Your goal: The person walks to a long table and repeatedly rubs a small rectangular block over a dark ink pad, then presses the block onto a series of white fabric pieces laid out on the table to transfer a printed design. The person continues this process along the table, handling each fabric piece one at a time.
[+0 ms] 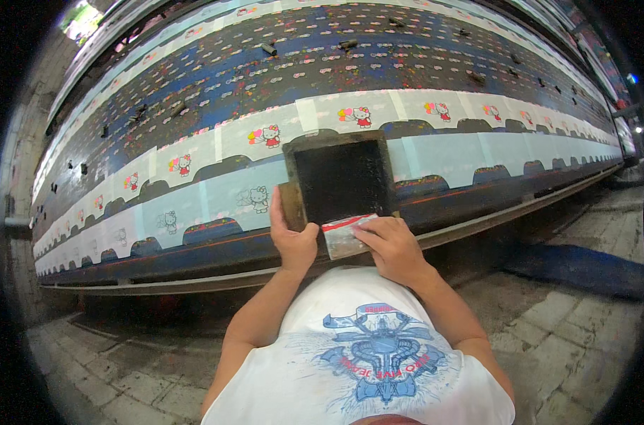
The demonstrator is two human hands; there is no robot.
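A screen-printing frame (388, 170) with a dark, wet-looking middle lies over the near row of pale blue fabric pieces (226, 195). My left hand (294, 244) grips its near left side, fingers along a brown block (291, 202) there and thumb at the near corner. At the frame's near end is a pale, flat piece with a red stripe (343, 246). The fingers of my right hand (394, 246) are closed on that piece's right part, close to the frame's near right corner. What the piece is, I cannot tell.
A long dark printing table (322, 67) carries rows of cut fabric, some with a coloured cat figure (269, 136), some with only black outlines (170, 221). Small dark cylinders (269, 49) lie farther back. A rail (159, 287) runs along the near edge, above a paved floor (559, 322).
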